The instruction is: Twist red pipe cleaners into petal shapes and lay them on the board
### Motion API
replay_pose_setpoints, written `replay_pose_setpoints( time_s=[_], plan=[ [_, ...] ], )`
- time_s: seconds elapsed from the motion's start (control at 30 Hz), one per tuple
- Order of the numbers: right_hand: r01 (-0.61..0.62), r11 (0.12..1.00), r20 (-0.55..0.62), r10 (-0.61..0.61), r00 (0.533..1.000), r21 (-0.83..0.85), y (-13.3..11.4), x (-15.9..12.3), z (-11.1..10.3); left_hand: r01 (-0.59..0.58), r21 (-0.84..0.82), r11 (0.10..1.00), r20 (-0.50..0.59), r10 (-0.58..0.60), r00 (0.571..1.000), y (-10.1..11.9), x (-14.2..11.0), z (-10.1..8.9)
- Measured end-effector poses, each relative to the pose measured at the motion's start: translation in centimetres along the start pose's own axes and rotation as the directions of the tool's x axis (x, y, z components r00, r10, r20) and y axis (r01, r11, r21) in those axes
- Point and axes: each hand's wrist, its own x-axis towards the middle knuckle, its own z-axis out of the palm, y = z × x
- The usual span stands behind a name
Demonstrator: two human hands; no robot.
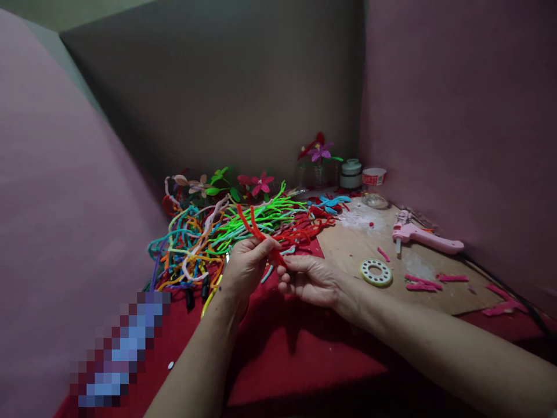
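Observation:
Red pipe cleaners (251, 222) are pinched between my two hands above the red cloth, their two upper ends spread in a V. My left hand (251, 260) is closed around them at the middle. Just to the right and lower, my right hand (311, 280) has its thumb and fingers closed on the lower part. Behind my hands lies a pile of green pipe cleaners (270, 215), with more red ones (311, 230) beside it. A tangle of multicoloured pipe cleaners (180, 247) spreads out to the left.
On the right, a wooden board (348, 273) carries a pink glue gun (429, 239), a round disc with holes (376, 272) and pink fuzzy pieces (422, 284). Finished pipe-cleaner flowers (261, 184) and a lidded jar (350, 174) stand along the back wall. A blurred patch (126, 354) is at lower left.

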Motion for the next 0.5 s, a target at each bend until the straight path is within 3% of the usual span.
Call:
replay_pose_setpoints(
  time_s=[0.23, 0.5],
  plan=[
    [0.028, 0.997, 0.005, -0.028, 1.0, -0.078, 0.1, 0.07, 0.02, -0.062, 0.121, 0.991, -0.043, 0.068, 0.997, -0.21, -0.22, 0.21],
    [-0.009, 0.994, 0.125, 0.023, 0.992, -0.108, 0.16, -0.45, 0.4, -0.067, 0.2, 0.977, -0.019, 0.072, 0.997, 0.25, -0.57, 0.34]
  ],
)
